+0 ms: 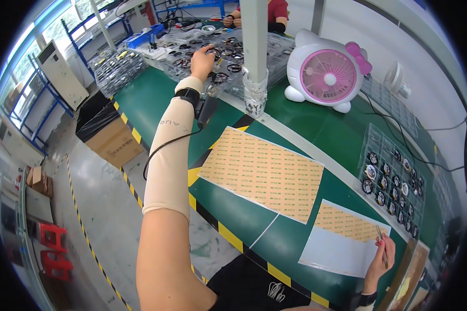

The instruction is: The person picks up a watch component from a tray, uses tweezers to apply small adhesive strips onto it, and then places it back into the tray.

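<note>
While the left hand [202, 62] reaches far across the green bench [155, 96], its fingers are partly curled over the clear trays of round black parts [234, 68] near the white post [255, 46]; whether it has hold of one of them I cannot tell. The right hand [382, 257], low at the right, is closed around slim metal tweezers [379, 233], whose tips point away from the person over the smaller sheet [337, 254], near its right edge; contact there is unclear. That sheet shows tan, printed backing along its far part and plain white nearer the person. Just to its left lies the larger tan sheet [262, 171], flat on the bench. Beyond the right hand, a clear tray [367, 147] holds rows of small round parts, and a pink-and-white fan [329, 78] stands farther back beside the post.
</note>
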The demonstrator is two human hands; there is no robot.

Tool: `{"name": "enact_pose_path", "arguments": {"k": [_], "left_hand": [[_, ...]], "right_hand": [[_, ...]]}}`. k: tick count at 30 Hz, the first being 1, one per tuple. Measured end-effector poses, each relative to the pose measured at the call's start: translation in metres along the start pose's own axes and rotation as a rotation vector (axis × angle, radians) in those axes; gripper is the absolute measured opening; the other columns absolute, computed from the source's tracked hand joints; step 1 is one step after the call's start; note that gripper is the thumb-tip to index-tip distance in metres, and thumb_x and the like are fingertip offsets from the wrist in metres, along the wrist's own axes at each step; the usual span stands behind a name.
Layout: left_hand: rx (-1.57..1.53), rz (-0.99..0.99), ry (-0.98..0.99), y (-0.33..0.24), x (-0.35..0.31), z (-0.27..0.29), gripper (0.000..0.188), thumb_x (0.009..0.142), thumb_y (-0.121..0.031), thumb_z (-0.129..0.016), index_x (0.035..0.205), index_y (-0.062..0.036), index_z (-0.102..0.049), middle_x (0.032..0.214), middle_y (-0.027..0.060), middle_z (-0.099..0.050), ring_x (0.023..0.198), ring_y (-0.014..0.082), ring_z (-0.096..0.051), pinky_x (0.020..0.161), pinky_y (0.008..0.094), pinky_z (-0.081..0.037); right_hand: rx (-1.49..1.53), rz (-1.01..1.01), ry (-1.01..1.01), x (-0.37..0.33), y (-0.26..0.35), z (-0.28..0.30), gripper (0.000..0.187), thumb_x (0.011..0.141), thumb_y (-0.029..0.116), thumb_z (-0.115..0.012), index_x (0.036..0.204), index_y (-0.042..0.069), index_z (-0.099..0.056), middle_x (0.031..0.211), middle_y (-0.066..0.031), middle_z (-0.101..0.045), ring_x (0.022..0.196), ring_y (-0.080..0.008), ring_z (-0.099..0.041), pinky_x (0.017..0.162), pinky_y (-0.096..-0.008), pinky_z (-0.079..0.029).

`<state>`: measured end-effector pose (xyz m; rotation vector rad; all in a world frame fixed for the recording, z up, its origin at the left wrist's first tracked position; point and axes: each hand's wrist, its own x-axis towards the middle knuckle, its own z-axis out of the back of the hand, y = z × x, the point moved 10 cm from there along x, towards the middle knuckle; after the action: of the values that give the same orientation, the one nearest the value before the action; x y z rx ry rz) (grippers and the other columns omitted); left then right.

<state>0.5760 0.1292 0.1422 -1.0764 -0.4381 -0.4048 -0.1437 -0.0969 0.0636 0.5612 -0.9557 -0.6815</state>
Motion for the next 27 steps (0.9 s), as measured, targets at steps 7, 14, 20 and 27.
{"name": "enact_pose_path", "arguments": {"k": [7, 14, 20, 27], "left_hand": [[0.745, -0.45, 0.28, 0.059, 0.039, -0.087, 0.034, 0.082, -0.035, -0.051, 0.092, -0.0048, -0.063, 0.093, 0.019, -0.062, 0.086, 0.0374, -0.059, 0.074, 0.0463, -0.047], [0.396, -0.675, -0.107, -0.014, 0.057, 0.003, 0.033, 0.082, -0.012, -0.049, 0.112, -0.0022, -0.057, 0.088, 0.0179, -0.061, 0.079, 0.0313, -0.058, 0.071, 0.0374, -0.045], [-0.151, -0.945, -0.376, -0.2, -0.14, 0.063, 0.025, 0.089, -0.002, -0.046, 0.112, 0.0005, -0.055, 0.106, 0.0135, -0.058, 0.09, 0.0229, -0.056, 0.074, 0.0307, -0.047], [-0.253, -1.341, 1.204, -0.299, -0.409, -0.033, 0.03, 0.071, 0.002, -0.058, 0.101, -0.0052, -0.059, 0.091, 0.0077, -0.063, 0.079, 0.0234, -0.061, 0.069, 0.0318, -0.05]], "right_hand": [[-0.213, 0.189, 0.026, 0.015, 0.044, -0.008, 0.013, 0.079, -0.01, -0.053, 0.089, -0.006, -0.059, 0.09, -0.0142, -0.06, 0.081, -0.022, -0.058, 0.069, -0.0274, -0.048], [-0.36, 0.076, -0.059, 0.04, 0.023, 0.031, 0.021, 0.087, 0.002, -0.045, 0.106, -0.001, -0.055, 0.081, -0.0127, -0.057, 0.076, -0.0218, -0.058, 0.065, -0.0313, -0.044], [-0.889, 0.043, -0.121, 0.132, -0.077, 0.073, 0.017, 0.084, 0.013, -0.049, 0.095, 0.009, -0.061, 0.081, -0.0161, -0.059, 0.075, -0.0345, -0.058, 0.064, -0.0426, -0.047], [-0.906, -0.292, 0.017, 0.223, -0.25, 0.078, 0.02, 0.078, 0.017, -0.056, 0.093, 0.007, -0.064, 0.089, -0.0192, -0.062, 0.081, -0.0369, -0.059, 0.07, -0.0437, -0.047]]}}
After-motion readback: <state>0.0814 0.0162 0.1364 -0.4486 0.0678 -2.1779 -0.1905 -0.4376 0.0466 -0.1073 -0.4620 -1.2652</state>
